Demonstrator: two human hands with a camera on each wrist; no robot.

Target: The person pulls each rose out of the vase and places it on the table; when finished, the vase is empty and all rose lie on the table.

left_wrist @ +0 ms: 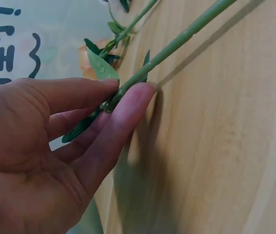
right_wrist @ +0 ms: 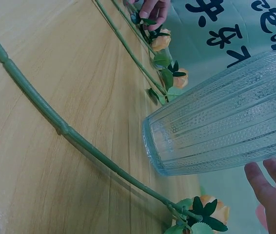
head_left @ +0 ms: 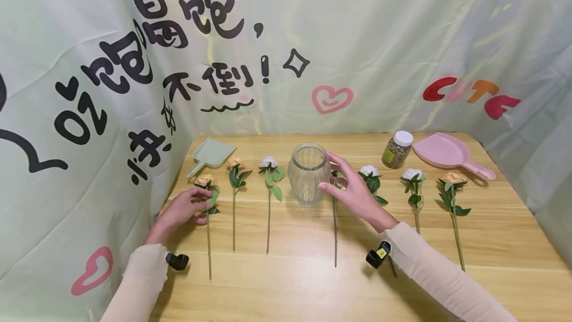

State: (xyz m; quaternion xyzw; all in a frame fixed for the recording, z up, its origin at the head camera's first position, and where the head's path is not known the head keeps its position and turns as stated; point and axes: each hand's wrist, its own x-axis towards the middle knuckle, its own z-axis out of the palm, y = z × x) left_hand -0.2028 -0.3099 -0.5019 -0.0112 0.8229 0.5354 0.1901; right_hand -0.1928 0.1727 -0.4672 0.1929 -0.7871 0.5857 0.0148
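Observation:
At the left side of the table, my left hand (head_left: 188,205) pinches an artificial orange rose (head_left: 205,180) between thumb and fingers, just under its bloom. In the left wrist view its green stem (left_wrist: 179,45) slants up over the wood, and the bloom is hidden behind the hand. My right hand (head_left: 354,192) holds a ribbed clear glass vase (head_left: 303,183) from its right side, thumb in front and fingers near the rim. The vase looks empty. Another orange rose (right_wrist: 219,212) lies below the right hand, its bloom mostly covered by that hand in the head view.
Between hand and vase lie an orange rose (head_left: 234,164) and a white rose (head_left: 269,162). To the right are two white roses (head_left: 369,171) and an orange rose (head_left: 453,178). Behind stand a green dustpan (head_left: 214,152), a white-capped jar (head_left: 396,151) and a pink dustpan (head_left: 442,150). Printed fabric surrounds the table.

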